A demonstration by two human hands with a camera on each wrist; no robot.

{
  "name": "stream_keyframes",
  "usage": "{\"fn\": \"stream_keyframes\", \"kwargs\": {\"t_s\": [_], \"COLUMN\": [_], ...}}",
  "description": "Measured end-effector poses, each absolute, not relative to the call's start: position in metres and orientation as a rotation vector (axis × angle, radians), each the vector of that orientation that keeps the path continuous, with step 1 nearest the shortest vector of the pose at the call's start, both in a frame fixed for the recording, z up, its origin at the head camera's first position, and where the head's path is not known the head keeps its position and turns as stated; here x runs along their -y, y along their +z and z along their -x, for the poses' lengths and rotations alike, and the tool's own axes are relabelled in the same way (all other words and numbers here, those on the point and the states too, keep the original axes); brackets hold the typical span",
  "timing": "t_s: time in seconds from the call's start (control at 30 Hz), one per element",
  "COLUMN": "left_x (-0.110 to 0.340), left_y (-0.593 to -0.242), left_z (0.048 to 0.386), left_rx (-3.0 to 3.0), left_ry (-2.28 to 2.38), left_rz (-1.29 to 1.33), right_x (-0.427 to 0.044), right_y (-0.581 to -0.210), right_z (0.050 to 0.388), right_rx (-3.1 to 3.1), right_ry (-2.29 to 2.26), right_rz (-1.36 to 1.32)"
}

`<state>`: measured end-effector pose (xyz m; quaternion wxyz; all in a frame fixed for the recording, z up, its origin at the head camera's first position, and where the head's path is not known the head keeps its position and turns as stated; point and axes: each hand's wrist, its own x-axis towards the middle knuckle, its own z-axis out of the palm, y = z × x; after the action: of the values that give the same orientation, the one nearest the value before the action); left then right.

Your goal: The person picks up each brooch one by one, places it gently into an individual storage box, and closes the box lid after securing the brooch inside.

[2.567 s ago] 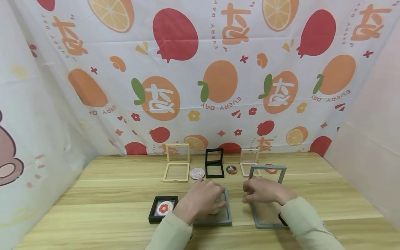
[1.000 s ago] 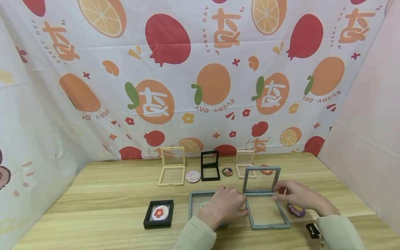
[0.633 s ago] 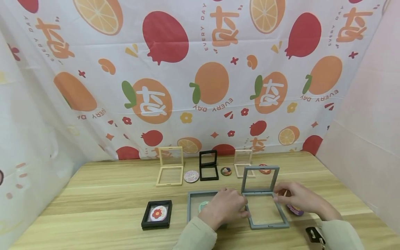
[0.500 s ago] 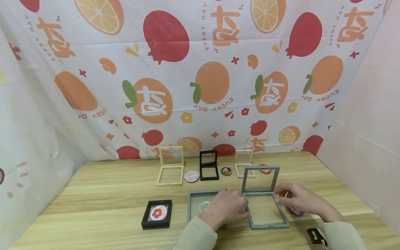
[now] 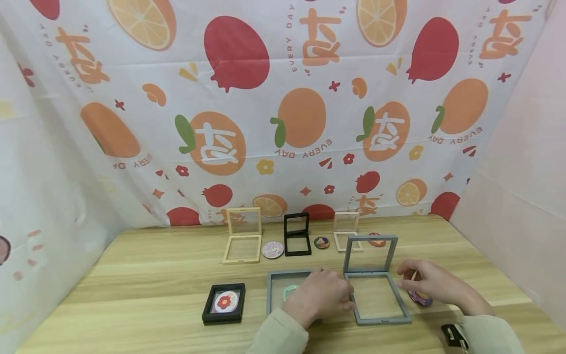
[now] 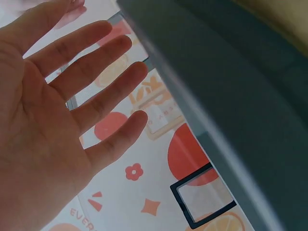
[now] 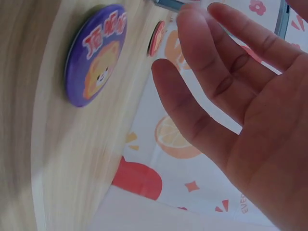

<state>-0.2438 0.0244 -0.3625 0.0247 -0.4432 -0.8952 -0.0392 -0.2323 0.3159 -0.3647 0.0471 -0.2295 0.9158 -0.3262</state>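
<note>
My left hand point(image 5: 320, 296) hovers over the right part of a grey display frame point(image 5: 270, 295) that has a mint-green badge point(image 5: 288, 292) inside. Its fingertips reach the left edge of a second grey display frame point(image 5: 382, 320), whose lid stands upright; contact cannot be told. In the left wrist view the fingers are spread with nothing between them, beside a dark frame edge point(image 6: 207, 106) close to the camera. My right hand point(image 5: 438, 286) is just right of the second frame, loosely bent and holding nothing. A purple bear badge point(image 7: 97, 60) lies below it on the table.
A closed black display frame point(image 5: 223, 318) holds a red-flower badge point(image 5: 226, 301). Along the back stand open yellow point(image 5: 227, 250), black point(image 5: 297, 253) and pale point(image 5: 346, 214) frames. Between them lie a lilac badge point(image 5: 272, 250), a dark multicoloured badge point(image 5: 322, 242) and a red badge point(image 5: 377, 240).
My left hand has moved right from the mint-green badge toward the second grey frame. My right hand has gone from that frame's left side to its right, drawing slightly farther off just now.
</note>
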Motion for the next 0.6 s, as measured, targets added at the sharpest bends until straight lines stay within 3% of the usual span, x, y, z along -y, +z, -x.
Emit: {"fn": "stream_keyframes", "kwargs": {"t_s": [0.6], "left_x": [-0.025], "left_y": [-0.368], "left_z": [0.243], "left_rx": [2.827], "left_ry": [-0.111], "left_rz": [1.386], "right_x": [-0.328], "right_y": [-0.378], "right_z": [0.237], "right_rx": [-3.012], "right_ry": [-0.607], "right_rz": [0.404]}}
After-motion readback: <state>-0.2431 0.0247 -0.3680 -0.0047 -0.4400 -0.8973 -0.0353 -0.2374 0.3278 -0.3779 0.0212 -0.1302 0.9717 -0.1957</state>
